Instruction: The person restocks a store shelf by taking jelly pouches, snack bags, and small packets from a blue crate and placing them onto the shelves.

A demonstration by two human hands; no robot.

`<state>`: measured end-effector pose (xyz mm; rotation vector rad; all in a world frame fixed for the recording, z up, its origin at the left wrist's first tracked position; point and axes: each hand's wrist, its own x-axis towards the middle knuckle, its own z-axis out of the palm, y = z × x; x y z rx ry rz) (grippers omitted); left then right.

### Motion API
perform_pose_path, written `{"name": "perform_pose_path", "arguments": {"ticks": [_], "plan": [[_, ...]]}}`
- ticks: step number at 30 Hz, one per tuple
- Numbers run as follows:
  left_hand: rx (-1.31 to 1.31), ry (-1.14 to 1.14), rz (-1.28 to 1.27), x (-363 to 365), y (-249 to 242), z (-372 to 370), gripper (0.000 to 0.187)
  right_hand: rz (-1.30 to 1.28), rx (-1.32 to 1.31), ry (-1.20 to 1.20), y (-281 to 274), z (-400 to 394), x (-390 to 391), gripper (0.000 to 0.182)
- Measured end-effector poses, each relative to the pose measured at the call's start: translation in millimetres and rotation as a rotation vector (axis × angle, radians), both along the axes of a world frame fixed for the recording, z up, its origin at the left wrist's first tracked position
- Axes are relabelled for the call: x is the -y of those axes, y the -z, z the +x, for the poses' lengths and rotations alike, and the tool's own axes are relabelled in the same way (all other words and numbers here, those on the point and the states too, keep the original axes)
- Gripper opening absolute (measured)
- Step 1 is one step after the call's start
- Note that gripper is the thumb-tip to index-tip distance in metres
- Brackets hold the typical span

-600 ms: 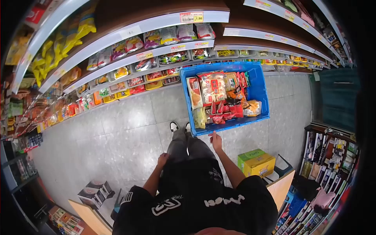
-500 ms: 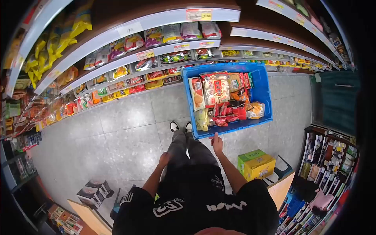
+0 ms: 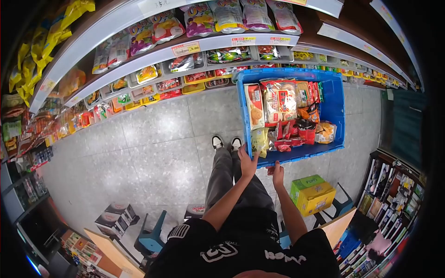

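A blue plastic crate [image 3: 340, 113] stands in front of me, filled with packaged snacks. My left hand [image 3: 249, 164] grips its near left corner, fingers at the rim. Just to the right, my right hand [image 3: 277, 174] holds the near edge, thumb up at the rim and fingers curled below it, partly hidden. Inside the crate lie a large red-and-white snack bag [image 3: 280, 103], a tall red-and-white packet [image 3: 254, 106], a pale green packet [image 3: 259, 141], several small red packets [image 3: 288, 132] and an orange-and-clear bag [image 3: 326, 132].
Shelves with price strips [image 3: 185, 48] and hanging or boxed snacks curve across the front and left. A green-and-yellow carton [image 3: 313, 194] sits at the right, near a blue-green stool. Another stool [image 3: 152, 236] and black-and-white cartons [image 3: 116, 219] are at the lower left.
My left hand has moved from beside my thigh up to the crate's near left corner. My right hand stays at the near edge. The view has shifted, with the shelves looking nearer.
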<state>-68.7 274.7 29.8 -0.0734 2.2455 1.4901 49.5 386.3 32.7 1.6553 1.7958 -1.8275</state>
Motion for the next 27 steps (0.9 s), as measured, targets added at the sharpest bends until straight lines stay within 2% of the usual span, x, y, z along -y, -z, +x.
{"name": "perform_pose_path", "arguments": {"ticks": [1, 2, 5, 10, 18, 27], "plan": [[0.019, -0.024, -0.029, -1.8, 7.5, 5.6, 0.055, 0.018, -0.004, -0.004, 0.7, 0.8, 0.4, 0.066], [0.02, -0.082, 0.053, -4.0, 16.4, 9.2, 0.058, 0.04, -0.02, -0.004, 2.2, 1.3, 1.7, 0.067], [0.007, -0.099, 0.011, -8.1, 13.6, 8.9, 0.056, 0.069, -0.041, 0.001, 6.8, 2.5, 3.7, 0.067], [0.007, -0.085, 0.002, -7.5, 4.3, 5.7, 0.055, 0.088, -0.047, -0.017, 4.9, 1.2, 5.9, 0.069], [-0.074, -0.039, 0.013, -4.5, 12.8, 7.7, 0.048, 0.163, -0.037, -0.2, -5.2, -0.6, 2.5, 0.074], [-0.052, -0.011, 0.045, -1.9, 17.0, 8.1, 0.049, 0.131, -0.013, -0.204, 0.9, 3.1, 1.1, 0.074]]}}
